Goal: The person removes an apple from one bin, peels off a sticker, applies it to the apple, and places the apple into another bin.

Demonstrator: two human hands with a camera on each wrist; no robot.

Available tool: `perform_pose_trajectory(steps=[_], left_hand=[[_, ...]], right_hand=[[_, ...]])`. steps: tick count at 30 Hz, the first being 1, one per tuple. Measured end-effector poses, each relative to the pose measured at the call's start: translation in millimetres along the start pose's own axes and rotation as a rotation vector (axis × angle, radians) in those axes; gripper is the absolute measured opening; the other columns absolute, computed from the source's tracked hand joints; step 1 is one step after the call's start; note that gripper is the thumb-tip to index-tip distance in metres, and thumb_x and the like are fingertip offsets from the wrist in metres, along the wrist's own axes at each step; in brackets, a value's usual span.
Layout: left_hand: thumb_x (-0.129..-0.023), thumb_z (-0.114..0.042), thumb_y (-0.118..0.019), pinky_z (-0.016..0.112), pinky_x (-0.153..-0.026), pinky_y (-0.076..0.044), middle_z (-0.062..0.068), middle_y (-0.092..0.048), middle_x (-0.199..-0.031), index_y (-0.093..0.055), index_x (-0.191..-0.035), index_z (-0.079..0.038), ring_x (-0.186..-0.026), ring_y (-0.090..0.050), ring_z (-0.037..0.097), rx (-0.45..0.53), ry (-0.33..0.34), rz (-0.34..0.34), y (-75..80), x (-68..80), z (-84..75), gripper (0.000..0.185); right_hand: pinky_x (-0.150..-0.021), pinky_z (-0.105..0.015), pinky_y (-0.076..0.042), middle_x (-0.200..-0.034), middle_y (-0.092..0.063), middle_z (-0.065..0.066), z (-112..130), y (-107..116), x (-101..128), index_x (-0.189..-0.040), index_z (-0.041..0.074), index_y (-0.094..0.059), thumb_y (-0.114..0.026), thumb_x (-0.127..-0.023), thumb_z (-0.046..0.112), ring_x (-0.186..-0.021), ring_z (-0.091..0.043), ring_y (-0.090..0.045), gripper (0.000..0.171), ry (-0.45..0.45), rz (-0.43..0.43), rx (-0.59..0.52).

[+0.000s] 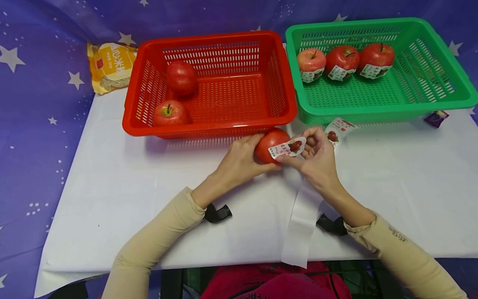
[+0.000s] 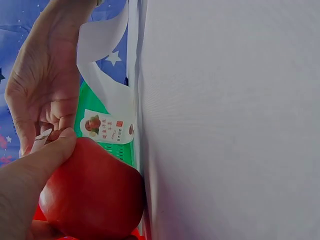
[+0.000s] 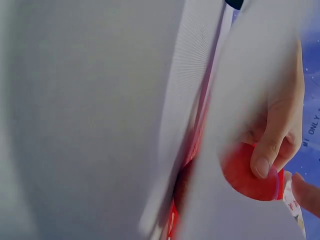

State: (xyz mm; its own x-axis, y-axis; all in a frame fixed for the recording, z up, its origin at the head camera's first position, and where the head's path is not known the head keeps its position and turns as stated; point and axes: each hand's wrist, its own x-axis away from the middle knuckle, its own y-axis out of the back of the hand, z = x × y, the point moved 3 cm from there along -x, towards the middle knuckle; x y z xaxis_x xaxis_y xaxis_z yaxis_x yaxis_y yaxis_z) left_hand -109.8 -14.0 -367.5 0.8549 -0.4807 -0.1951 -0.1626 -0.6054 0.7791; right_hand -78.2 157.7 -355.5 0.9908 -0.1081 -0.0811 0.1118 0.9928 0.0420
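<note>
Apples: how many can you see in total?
6: two in the red basket, three labelled in the green basket, one apple gripped by the left hand. None seems hidden.

Glossy apple (image 1: 266, 146), paper label (image 1: 286, 148)

Two bare hands, sleeved arms

Left hand (image 1: 239, 160) and right hand (image 1: 317, 160) are wearing beige sleeves; black straps are showing at both wrists, small dark lettering running along the right sleeve (image 1: 397, 236).
</note>
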Motion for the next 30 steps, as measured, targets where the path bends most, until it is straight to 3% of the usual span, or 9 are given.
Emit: perform_pose_trajectory(steps=[6,11,14,17,20,26,30], left_hand=[[-0.070,-0.046,-0.083,0.036,-0.088,-0.052,0.014,-0.066,-0.116,-0.056,-0.128,-0.003,-0.103,-0.064,0.026,-0.002,-0.006,0.017,-0.2,0.4,0.9,0.078],[-0.065,-0.053,-0.083,0.030,-0.082,-0.054,0.008,-0.068,-0.112,-0.057,-0.126,-0.007,-0.097,-0.065,0.019,0.045,-0.023,0.023,-0.1,-1.0,1.0,0.081],[-0.073,-0.055,-0.077,0.028,-0.081,-0.053,0.006,-0.068,-0.112,-0.059,-0.126,-0.009,-0.096,-0.065,0.016,0.062,-0.002,0.025,0.7,-1.9,0.4,0.072],[-0.085,-0.048,-0.068,0.031,-0.084,-0.053,0.007,-0.068,-0.113,-0.059,-0.127,-0.007,-0.098,-0.065,0.018,0.056,0.016,0.025,1.2,-2.8,-0.4,0.060],[-0.090,-0.042,-0.065,0.033,-0.086,-0.053,0.009,-0.068,-0.113,-0.059,-0.127,-0.005,-0.098,-0.065,0.020,0.055,0.018,0.027,1.6,-3.7,-0.9,0.053],[-0.084,-0.045,-0.071,0.031,-0.080,-0.053,0.009,-0.068,-0.113,-0.059,-0.127,-0.004,-0.094,-0.064,0.019,0.064,0.048,0.066,2.7,-4.8,0.3,0.061],[-0.081,-0.045,-0.074,0.031,-0.078,-0.053,0.009,-0.068,-0.115,-0.058,-0.128,-0.003,-0.094,-0.064,0.020,0.065,0.051,0.082,2.5,-5.1,0.9,0.065]], right_hand=[[-0.068,-0.012,-0.048,-0.085,-0.058,0.007,0.4,-2.0,0.2,-0.096,0.014,-0.046,-0.079,-0.058,-0.021,-0.079,-0.005,-0.056,0.061,0.082,0.018,0.080],[-0.066,-0.011,-0.046,-0.087,-0.056,0.006,-0.6,-3.2,0.7,-0.099,0.008,-0.045,-0.081,-0.059,-0.017,-0.078,-0.006,-0.054,0.059,0.112,0.007,0.154],[-0.071,-0.011,-0.048,-0.089,-0.055,0.004,-1.1,-3.4,1.2,-0.099,0.001,-0.044,-0.080,-0.059,-0.018,-0.081,-0.006,-0.056,0.057,0.132,0.000,0.180],[-0.072,-0.010,-0.047,-0.091,-0.056,0.003,-2.1,-3.4,1.3,-0.100,-0.003,-0.042,-0.080,-0.058,-0.019,-0.082,-0.005,-0.056,0.058,0.151,-0.006,0.213],[-0.073,-0.010,-0.046,-0.093,-0.054,0.002,-3.2,-3.5,1.3,-0.103,-0.004,-0.040,-0.081,-0.057,-0.018,-0.084,-0.006,-0.055,0.063,0.159,0.012,0.229],[-0.075,-0.013,-0.048,-0.096,-0.053,0.002,-7.1,-1.6,0.5,-0.110,0.000,-0.037,-0.079,-0.057,-0.021,-0.091,-0.007,-0.055,0.070,0.124,0.086,0.183],[-0.074,-0.016,-0.047,-0.099,-0.053,0.002,-10.7,1.6,-0.4,-0.113,0.008,-0.038,-0.078,-0.060,-0.020,-0.094,-0.009,-0.054,0.073,0.103,0.129,0.141]])
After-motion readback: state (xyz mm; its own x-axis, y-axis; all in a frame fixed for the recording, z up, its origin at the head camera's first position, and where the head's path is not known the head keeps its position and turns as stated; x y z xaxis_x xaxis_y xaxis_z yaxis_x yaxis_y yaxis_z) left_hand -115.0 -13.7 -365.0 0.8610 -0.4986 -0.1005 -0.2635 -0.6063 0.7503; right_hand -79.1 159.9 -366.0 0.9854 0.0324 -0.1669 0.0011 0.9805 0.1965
